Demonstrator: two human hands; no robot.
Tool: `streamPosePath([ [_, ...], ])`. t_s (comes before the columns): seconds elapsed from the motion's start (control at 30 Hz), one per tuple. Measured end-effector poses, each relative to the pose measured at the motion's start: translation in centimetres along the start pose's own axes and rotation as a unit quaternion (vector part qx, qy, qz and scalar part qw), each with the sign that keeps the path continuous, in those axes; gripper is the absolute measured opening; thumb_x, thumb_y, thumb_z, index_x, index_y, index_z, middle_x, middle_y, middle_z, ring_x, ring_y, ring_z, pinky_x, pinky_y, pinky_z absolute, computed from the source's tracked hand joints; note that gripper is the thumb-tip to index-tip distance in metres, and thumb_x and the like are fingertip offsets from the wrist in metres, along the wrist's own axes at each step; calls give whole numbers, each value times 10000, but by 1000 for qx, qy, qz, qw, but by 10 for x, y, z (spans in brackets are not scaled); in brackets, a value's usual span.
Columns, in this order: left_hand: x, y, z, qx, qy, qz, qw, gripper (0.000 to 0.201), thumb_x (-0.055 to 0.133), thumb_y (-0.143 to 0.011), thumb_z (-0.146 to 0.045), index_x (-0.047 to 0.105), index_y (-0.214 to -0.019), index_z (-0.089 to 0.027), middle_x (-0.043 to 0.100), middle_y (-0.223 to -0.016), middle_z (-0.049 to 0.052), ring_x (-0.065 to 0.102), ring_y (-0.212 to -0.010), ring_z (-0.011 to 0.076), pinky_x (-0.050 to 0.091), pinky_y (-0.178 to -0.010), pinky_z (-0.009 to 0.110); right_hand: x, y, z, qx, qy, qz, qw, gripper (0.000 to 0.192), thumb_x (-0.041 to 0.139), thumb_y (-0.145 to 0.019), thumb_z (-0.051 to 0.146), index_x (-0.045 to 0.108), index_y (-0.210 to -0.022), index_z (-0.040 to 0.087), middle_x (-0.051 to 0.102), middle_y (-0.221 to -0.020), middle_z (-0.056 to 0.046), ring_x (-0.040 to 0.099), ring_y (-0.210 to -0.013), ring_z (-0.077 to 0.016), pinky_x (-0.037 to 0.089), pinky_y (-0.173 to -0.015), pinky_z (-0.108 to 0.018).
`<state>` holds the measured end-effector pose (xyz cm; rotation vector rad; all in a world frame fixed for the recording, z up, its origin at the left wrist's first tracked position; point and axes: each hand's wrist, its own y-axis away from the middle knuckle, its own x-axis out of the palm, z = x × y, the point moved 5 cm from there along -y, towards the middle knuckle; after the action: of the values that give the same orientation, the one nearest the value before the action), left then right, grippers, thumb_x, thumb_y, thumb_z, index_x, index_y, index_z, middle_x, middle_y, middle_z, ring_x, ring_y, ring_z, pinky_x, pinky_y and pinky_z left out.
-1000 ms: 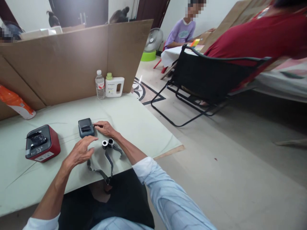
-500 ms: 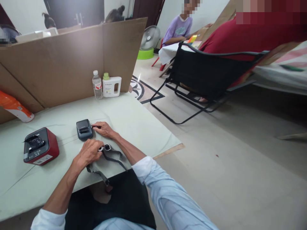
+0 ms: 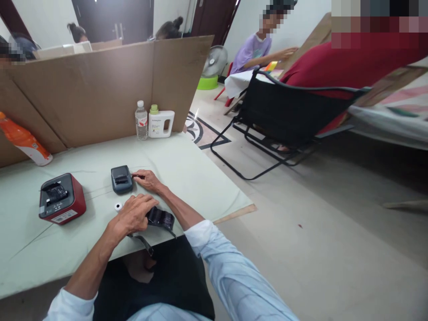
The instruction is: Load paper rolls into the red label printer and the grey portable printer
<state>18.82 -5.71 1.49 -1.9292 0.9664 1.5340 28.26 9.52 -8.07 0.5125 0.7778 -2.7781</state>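
While my right hand sits at the right edge of the small dark machine, left of frame centre, my left hand partly covers the black strip, lower centre. Can't tell if either grips. White roll: beside left hand.

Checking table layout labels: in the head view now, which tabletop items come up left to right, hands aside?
Orange bottle → red-sided device → small dark device → clear water bottle → white jug.
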Motion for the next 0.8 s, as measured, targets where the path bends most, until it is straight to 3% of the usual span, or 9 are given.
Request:
streamPosePath([
  [0.23,10,-12,-13,9,-39,85,996,232,634,-805,-138,692,-1013,-226,674,-1171,63,621,-1086,258,440,-973,404,0,0,1,7,-8,-1,1000,260,641,-917,218,811,-1108,177,786,-1059,-81,691,-933,-182,523,-854,-290],
  [0.57,7,-38,-10,-1,-91,125,988,201,547,-810,-45,685,-880,-173,661,-1117,98,633,-921,228,444,-867,387,1,-2,-5,14,-20,-2,1000,261,652,-898,218,815,-1100,189,792,-1065,-74,699,-947,-191,529,-881,-306],
  [0.8,9,-47,-20,15,-119,190,974,151,569,-763,-75,687,-813,-154,663,-1019,106,636,-850,232,447,-812,400,0,-1,-2,17,-27,-8,999,272,649,-899,220,814,-1112,187,789,-1047,-67,679,-897,-179,518,-825,-289],
])
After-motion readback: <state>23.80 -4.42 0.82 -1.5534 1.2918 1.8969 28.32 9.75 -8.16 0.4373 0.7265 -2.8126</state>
